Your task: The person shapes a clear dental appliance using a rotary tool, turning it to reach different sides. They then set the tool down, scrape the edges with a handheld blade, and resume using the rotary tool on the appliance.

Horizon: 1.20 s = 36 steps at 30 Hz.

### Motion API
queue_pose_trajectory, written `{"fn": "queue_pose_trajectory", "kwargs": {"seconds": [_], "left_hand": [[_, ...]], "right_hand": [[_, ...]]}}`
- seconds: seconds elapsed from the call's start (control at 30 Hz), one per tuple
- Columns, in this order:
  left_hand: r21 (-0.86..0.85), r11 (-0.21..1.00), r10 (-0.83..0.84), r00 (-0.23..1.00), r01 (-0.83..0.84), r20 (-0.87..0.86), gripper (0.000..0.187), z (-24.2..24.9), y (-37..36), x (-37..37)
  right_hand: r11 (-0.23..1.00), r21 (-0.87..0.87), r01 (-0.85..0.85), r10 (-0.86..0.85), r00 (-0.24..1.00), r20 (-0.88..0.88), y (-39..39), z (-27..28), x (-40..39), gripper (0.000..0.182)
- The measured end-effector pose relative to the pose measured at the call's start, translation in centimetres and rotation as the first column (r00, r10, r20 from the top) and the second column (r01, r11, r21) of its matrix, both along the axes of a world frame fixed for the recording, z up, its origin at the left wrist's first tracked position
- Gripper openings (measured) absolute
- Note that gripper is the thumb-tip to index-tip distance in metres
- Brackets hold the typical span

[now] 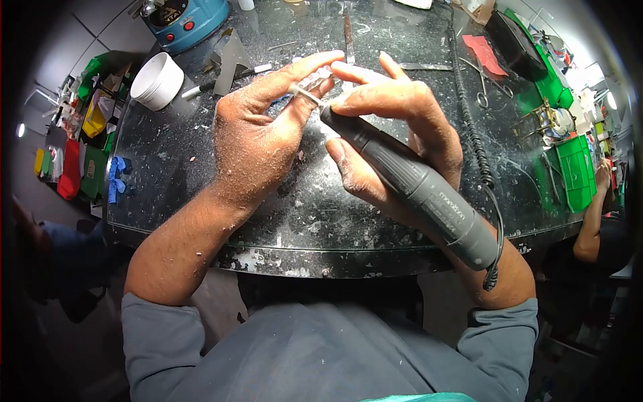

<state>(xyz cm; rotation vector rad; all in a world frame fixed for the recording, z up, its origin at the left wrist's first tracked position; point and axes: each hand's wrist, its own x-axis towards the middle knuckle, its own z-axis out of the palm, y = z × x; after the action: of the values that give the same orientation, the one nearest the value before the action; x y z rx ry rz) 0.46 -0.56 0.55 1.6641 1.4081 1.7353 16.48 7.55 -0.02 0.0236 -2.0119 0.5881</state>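
My left hand (258,137), dusted with pale shavings, pinches a small clear plastic piece (316,79) between thumb and fingers. In my right hand (402,110) is a black rotary handpiece (435,194), its body slanting down to the right across the palm. The thin bit (306,94) at its front end points left and overlaps the clear piece and the left fingers. My right fingertips reach close to the left ones near the piece. Part of the clear piece is hidden by the fingers.
A coiled cord (469,120) runs along the right of the speckled black table (321,228). White tub (157,82), marker (231,79), bent metal sheet (230,61) and blue machine (187,23) stand left. Scissors (483,87), red sheet (485,56) and green trays (577,173) lie right. Another person's arm (593,214) shows far right.
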Motion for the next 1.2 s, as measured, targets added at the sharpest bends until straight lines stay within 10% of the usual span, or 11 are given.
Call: {"fn": "queue_pose_trajectory", "kwargs": {"seconds": [0.47, 1.2], "left_hand": [[0.078, 0.992, 0.114, 0.970, -0.099, -0.217, 0.035, -0.5, 0.3, -0.6], [-0.114, 0.990, -0.055, 0.965, 0.087, 0.256, 0.022, 0.4, -0.3, 0.6]], "right_hand": [[0.999, -0.032, -0.015, 0.015, 1.000, -0.008, -0.1, 0.2, 0.2, 0.042], [0.998, 0.042, 0.050, -0.048, 0.998, -0.039, -0.1, -0.1, -0.2, 0.044]]}}
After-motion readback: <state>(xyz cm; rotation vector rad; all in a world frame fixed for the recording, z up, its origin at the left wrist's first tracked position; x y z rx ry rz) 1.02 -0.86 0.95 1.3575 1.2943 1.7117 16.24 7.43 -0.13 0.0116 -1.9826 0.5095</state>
